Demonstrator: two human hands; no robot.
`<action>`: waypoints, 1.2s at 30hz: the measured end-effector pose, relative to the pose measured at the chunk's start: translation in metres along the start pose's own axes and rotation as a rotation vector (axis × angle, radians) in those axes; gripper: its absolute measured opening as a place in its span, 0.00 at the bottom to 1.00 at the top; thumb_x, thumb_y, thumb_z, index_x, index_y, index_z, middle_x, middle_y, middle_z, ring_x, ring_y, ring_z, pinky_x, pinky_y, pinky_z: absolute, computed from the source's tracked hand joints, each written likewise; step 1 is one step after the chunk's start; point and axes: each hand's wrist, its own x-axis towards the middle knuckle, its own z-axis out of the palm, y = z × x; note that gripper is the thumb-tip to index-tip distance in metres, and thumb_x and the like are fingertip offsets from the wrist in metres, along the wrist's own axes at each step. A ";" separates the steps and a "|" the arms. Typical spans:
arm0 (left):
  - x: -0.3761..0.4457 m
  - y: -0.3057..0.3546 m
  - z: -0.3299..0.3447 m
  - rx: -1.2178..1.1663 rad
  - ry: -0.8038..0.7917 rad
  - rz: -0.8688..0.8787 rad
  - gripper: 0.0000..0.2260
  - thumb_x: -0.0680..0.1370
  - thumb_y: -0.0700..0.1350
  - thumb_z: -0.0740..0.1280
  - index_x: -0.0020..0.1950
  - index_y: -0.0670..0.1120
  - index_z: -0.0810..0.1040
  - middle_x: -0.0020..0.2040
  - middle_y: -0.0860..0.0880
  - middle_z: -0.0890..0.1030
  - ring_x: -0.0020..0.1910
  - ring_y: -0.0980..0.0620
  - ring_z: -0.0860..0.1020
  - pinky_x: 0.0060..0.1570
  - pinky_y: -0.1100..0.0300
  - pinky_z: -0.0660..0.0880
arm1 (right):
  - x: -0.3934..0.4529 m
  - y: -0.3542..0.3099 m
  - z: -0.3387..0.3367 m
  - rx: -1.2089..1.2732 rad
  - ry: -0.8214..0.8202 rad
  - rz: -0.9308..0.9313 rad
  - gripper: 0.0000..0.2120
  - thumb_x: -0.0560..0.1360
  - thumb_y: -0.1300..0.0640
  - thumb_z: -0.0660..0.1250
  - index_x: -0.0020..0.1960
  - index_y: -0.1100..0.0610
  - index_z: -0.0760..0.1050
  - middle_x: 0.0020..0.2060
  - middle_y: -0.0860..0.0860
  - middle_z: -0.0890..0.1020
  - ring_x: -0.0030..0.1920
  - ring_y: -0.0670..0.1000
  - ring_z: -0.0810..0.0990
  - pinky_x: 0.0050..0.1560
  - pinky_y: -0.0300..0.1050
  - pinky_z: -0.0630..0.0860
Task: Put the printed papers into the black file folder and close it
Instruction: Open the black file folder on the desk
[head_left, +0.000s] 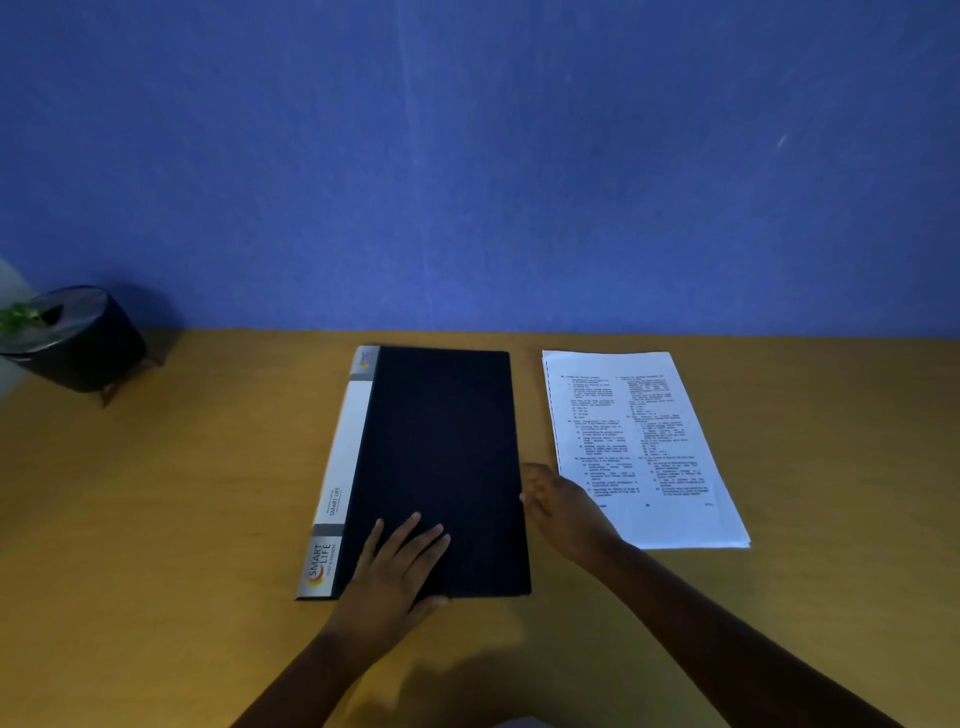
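Observation:
A black file folder (441, 441) lies closed on the wooden table, its white-and-grey labelled spine along the left side. My left hand (395, 566) rests flat on the folder's near end, fingers spread, thumb at the near edge. My right hand (558, 506) is at the folder's right edge, fingers curled against it; whether it grips the cover I cannot tell. A stack of printed papers (654, 415) lies flat to the right of the folder, its near left corner partly hidden by my right hand.
A black round pot with a small green plant (72, 338) stands at the table's far left. A blue wall (467, 156) rises directly behind the table (156, 493).

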 end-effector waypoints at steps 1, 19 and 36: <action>-0.001 -0.001 0.001 -0.038 0.021 -0.010 0.25 0.79 0.63 0.43 0.66 0.50 0.66 0.63 0.51 0.78 0.75 0.55 0.50 0.71 0.55 0.43 | 0.000 -0.001 0.000 0.021 -0.006 0.008 0.19 0.79 0.50 0.57 0.69 0.52 0.62 0.56 0.54 0.80 0.55 0.52 0.80 0.58 0.48 0.76; -0.007 0.023 -0.051 -0.883 0.794 -0.207 0.15 0.78 0.64 0.47 0.63 0.74 0.62 0.59 0.64 0.77 0.59 0.64 0.73 0.56 0.77 0.67 | 0.005 -0.014 0.012 0.144 0.036 0.049 0.20 0.78 0.54 0.59 0.69 0.55 0.61 0.62 0.56 0.75 0.60 0.54 0.77 0.58 0.45 0.74; -0.031 -0.009 -0.064 -0.835 1.210 -0.754 0.11 0.82 0.41 0.50 0.40 0.49 0.63 0.32 0.57 0.68 0.29 0.63 0.65 0.27 0.62 0.62 | -0.019 -0.004 0.039 -0.490 -0.206 -0.168 0.55 0.58 0.25 0.29 0.76 0.56 0.43 0.77 0.52 0.46 0.76 0.52 0.45 0.73 0.52 0.52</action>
